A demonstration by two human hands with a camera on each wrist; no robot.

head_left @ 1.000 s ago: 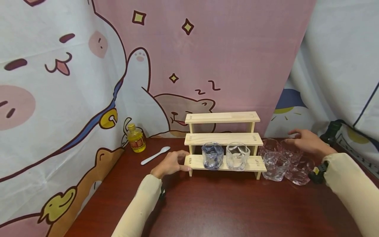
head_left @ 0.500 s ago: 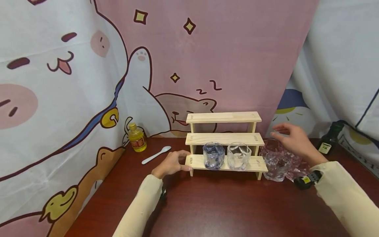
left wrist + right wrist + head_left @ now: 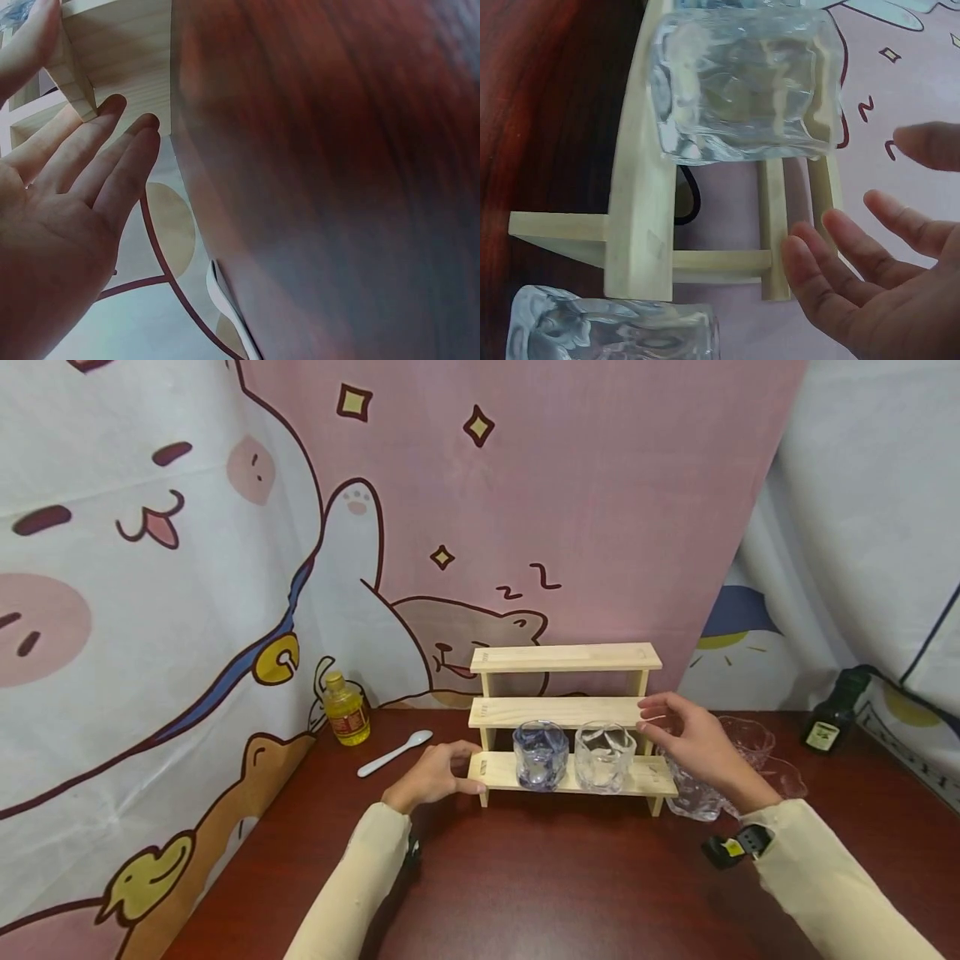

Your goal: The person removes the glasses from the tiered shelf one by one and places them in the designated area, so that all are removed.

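Observation:
A three-tier wooden display rack [image 3: 566,657] stands on the table. On its lowest tier sit a bluish glass tumbler [image 3: 541,756] and a clear glass tumbler [image 3: 603,757], side by side and upright. My left hand [image 3: 433,772] holds the left end of that tier, thumb in front and fingers behind; in the left wrist view its fingers [image 3: 112,150] lie along the board end. My right hand [image 3: 693,745] hovers by the right end of the middle tier with nothing in it. Its fingers [image 3: 847,240] are spread loosely, close to the rack in the right wrist view.
Several glass tumblers [image 3: 693,795] cluster right of the rack, partly hidden by my right hand. A dark green bottle [image 3: 831,714] stands at the far right. To the left are a yellow bottle [image 3: 346,710] and a white spoon [image 3: 396,754]. A printed cloth [image 3: 600,510] hangs behind.
My right hand has moved left from above the tumbler cluster to the rack's right end, uncovering the green bottle. The left hand has stayed on the lowest tier.

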